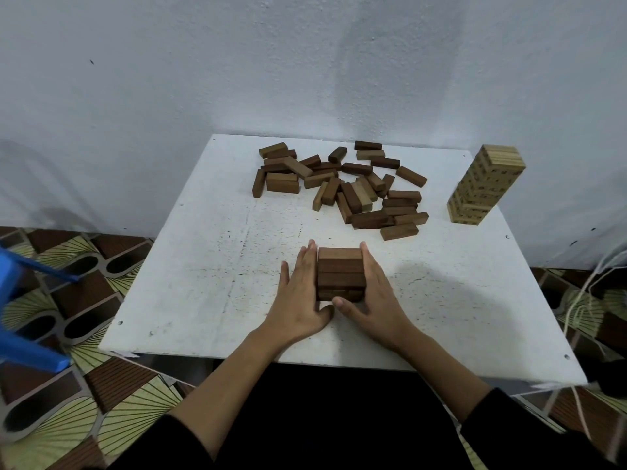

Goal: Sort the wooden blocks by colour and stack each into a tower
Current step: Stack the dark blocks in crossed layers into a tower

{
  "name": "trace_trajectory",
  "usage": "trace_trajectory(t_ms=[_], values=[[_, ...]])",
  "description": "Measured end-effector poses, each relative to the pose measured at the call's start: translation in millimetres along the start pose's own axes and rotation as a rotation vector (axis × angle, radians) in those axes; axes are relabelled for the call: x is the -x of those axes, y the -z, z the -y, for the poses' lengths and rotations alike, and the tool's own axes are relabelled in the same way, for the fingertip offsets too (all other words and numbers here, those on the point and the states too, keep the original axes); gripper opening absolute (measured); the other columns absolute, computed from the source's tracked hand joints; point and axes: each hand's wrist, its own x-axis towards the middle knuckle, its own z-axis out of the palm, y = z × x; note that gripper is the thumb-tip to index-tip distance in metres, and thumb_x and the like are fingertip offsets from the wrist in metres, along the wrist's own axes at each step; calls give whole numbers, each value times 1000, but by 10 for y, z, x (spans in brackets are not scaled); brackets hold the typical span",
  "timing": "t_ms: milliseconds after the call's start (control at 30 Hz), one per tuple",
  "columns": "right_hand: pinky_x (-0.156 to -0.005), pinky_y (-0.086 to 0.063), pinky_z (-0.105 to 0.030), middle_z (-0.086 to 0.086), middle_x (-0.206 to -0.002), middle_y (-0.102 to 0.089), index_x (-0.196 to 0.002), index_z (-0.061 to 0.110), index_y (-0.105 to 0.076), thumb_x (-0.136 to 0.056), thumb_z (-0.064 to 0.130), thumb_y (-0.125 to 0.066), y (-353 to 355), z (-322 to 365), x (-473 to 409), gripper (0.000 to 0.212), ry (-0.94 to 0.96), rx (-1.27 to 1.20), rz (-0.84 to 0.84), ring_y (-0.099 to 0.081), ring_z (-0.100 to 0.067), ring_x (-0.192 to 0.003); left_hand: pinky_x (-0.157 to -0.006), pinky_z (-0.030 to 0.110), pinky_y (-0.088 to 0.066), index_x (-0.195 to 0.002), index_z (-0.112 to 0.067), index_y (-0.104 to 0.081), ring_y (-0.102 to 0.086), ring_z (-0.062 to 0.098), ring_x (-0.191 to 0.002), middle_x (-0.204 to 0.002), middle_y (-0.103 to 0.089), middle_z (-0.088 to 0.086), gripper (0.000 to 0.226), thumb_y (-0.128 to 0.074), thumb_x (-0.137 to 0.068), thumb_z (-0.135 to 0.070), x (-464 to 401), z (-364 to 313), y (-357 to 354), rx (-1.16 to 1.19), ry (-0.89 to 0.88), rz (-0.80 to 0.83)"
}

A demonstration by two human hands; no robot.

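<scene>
Fingers (302, 266) straight on both our left hand (300, 296) and right hand (373, 293), pressing flat against the short dark brown wooden block tower (340, 271) at lower centre of the white tabletop (203, 266); loose brown blocks (339, 184) lie above it.

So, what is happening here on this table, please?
A person is sorting wooden blocks and building towers. Both hands, left hand and right hand, press with straight fingers against the sides of a short dark tower near the front of the white table. A loose pile of brown blocks lies further back, not yet stacked. A tall light-coloured tower stands at the right.
</scene>
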Motion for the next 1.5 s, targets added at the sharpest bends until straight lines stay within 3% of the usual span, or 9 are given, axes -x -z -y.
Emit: trace_trajectory(t_ms=[267, 367, 500, 633, 800, 967, 1067, 1367, 1500], values=[[-118, -13, -39, 5, -159, 1, -150, 20, 13, -76, 74, -46, -11, -14, 0, 108, -17, 27, 13, -6, -11, -145, -117, 38, 15, -151, -12, 9, 7, 15, -147, -161, 4, 1, 100, -49, -76, -45, -2, -14, -6, -6, 21, 37], [-118, -10, -35, 5, -159, 3, -150, 19, 10, -74, 69, -56, 32, 4, -10, 113, -31, -2, 44, -3, -10, -144, -117, 35, 13, -150, -15, 11, 6, 13, -147, -160, -2, -1, 103, -61, -81, -40, -3, -21, 40, 54, 31, 62], [-115, -16, -32, 0, -156, -16, -150, 16, -4, -65, 45, -80, 288, 64, -78, 118, -58, -151, 76, -14, -5, -138, -116, 30, -20, -152, -24, 1, -18, 10, -142, -155, -21, -8, 112, -80, -74, -28, -32, -49, 280, 303, 98, 144], [-112, -21, -29, 1, -153, -24, -150, 16, -4, -65, 29, -85, 508, 169, -215, 117, 20, -53, 164, -19, -10, -139, -111, 31, -32, -151, -24, -3, -34, 13, -134, -150, -29, -4, 121, -87, -64, -20, -159, -94, 465, 281, 64, 197], [-104, -34, -29, -4, -142, -40, -149, 16, -8, -66, 36, -85, 596, 291, -344, 115, 97, 156, 246, -35, -18, -127, -106, 32, -36, -151, -24, -2, -39, 14, -127, -136, -40, 0, 120, -87, -65, -26, -274, -140, 533, 192, 19, 243], [-96, -45, -33, -4, -130, -46, -149, 18, -9, -67, 35, -84, 544, 304, -370, 112, 140, 214, 237, -43, -16, -111, -97, 23, -37, -151, -23, -3, -43, 12, -119, -129, -43, -1, 118, -86, -66, -24, -306, -147, 545, 170, -9, 270], [-94, -45, -31, -5, -128, -47, -149, 18, -10, -68, 37, -83, 528, 297, -373, 111, 144, 220, 225, -45, -16, -108, -92, 17, -33, -151, -23, -4, -45, 11, -116, -126, -44, -2, 118, -86, -67, -22, -321, -133, 539, 169, -13, 268], [-97, -41, -30, -5, -130, -47, -149, 15, -11, -66, 34, -85, 518, 293, -389, 113, 117, 211, 217, -45, -17, -111, -94, 20, -38, -151, -22, -6, -46, 11, -114, -123, -44, -3, 116, -86, -66, -19, -300, -142, 537, 178, -7, 235], [-102, -39, -40, -6, -131, -46, -149, 13, -10, -65, 41, -83, 498, 274, -378, 115, 153, 262, 222, -44, -18, -113, -100, 22, -37, -151, -23, -3, -42, 13, -124, -131, -42, -2, 118, -86, -67, -23, -284, -128, 535, 193, -10, 250]])
